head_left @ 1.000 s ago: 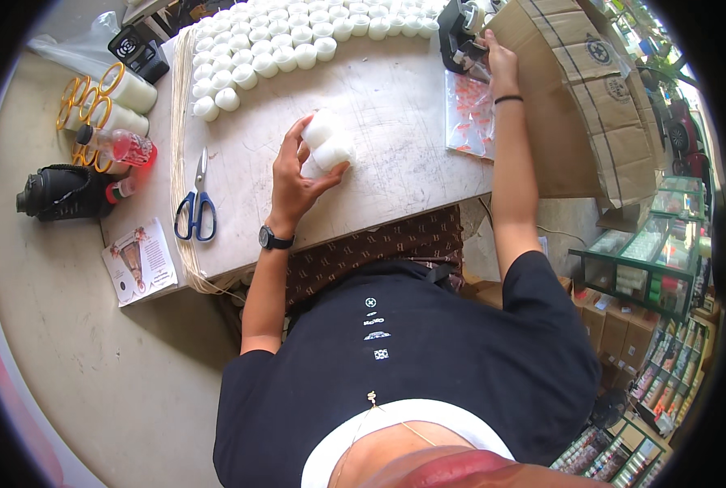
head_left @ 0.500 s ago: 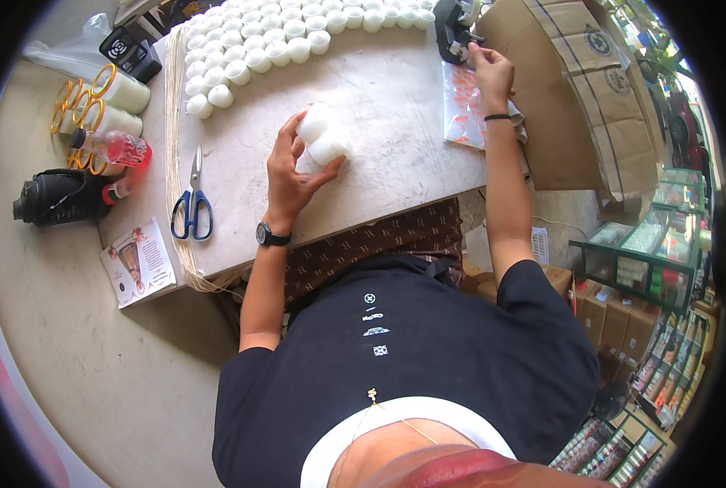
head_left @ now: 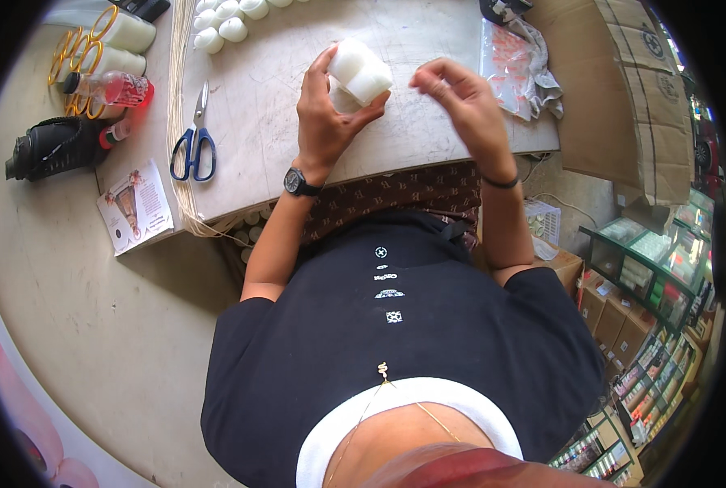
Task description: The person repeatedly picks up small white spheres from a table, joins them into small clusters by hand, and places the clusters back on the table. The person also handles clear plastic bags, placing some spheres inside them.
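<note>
A pair of short white candles (head_left: 361,71) sits side by side in the grip of my left hand (head_left: 326,122), thumb on one end and fingers on the other, held over the pale worktable (head_left: 257,146). To their right is my right hand (head_left: 470,106), apart from the candles, with thumb and forefinger pinched together. Something small and clear may be at those fingertips, but it is too faint to make out. More white candles (head_left: 233,29) stand in rows at the table's far side. Blue-handled scissors (head_left: 192,150) lie left of my left hand.
Pale cords (head_left: 177,98) run along the table's left edge. Beyond them are gold-rimmed jars (head_left: 127,32), a red drink bottle (head_left: 127,89), a black flask (head_left: 54,150) and a printed card (head_left: 135,207). A clear packet (head_left: 505,69), black dispenser (head_left: 505,8) and cardboard box (head_left: 607,106) are on the right.
My right hand has left the black dispenser at the far right and come nearer the candles. The view has shifted, so the table's far side shows less. My left hand keeps its hold.
</note>
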Action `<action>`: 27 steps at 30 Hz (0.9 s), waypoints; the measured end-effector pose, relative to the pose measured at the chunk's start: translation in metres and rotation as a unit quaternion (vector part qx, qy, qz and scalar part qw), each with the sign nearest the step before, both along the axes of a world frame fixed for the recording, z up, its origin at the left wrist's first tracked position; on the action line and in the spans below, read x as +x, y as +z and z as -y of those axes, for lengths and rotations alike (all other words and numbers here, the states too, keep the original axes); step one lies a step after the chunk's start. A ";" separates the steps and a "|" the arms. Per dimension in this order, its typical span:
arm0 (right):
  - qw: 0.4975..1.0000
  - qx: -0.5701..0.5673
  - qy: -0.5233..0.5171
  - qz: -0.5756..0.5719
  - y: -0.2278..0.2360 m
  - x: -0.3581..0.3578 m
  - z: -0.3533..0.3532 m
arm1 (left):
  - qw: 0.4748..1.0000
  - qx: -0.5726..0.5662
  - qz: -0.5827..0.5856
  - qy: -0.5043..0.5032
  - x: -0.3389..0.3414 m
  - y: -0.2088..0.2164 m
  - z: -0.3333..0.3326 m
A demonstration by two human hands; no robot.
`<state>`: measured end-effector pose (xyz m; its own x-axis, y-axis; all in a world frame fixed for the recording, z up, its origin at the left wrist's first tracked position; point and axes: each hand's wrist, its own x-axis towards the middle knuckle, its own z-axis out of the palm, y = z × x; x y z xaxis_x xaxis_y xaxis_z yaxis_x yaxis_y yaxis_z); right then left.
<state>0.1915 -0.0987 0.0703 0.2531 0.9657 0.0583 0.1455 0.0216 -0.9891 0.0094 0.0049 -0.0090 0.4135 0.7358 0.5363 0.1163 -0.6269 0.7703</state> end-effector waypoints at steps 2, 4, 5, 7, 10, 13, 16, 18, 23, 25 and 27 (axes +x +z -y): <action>0.999 0.002 -0.012 0.039 -0.007 -0.016 0.002 | 1.000 -0.012 0.014 0.008 0.003 -0.001 0.002; 0.999 0.006 -0.039 0.034 -0.011 -0.026 0.000 | 1.000 -0.007 0.015 0.012 0.004 -0.002 0.003; 0.998 0.002 -0.044 0.040 -0.013 -0.027 0.000 | 1.000 -0.004 0.015 0.015 0.004 -0.002 0.003; 0.998 -0.001 -0.054 0.045 -0.017 -0.029 -0.001 | 1.000 -0.001 0.016 0.019 0.005 -0.002 0.003; 0.997 0.005 -0.068 0.045 -0.022 -0.031 -0.003 | 1.000 0.006 0.015 0.021 0.006 -0.004 0.003; 0.995 0.002 -0.082 0.052 -0.023 -0.033 -0.005 | 1.000 0.015 0.011 0.025 0.006 -0.004 0.004; 0.991 -0.023 -0.109 0.070 -0.025 -0.033 -0.007 | 0.999 0.023 0.009 0.030 0.006 -0.005 0.004; 0.986 -0.038 -0.126 0.100 -0.031 -0.030 -0.008 | 0.999 0.027 0.008 0.034 0.006 -0.006 0.005; 0.985 -0.088 -0.108 0.103 -0.025 -0.030 -0.009 | 0.999 0.031 0.004 0.043 0.006 -0.006 0.005; 0.990 -0.089 -0.072 0.084 -0.027 -0.023 -0.010 | 0.998 0.042 0.002 0.042 0.005 -0.002 0.004; 0.997 -0.055 -0.022 0.042 -0.029 -0.015 -0.010 | 0.998 0.046 0.000 0.042 0.004 -0.001 0.003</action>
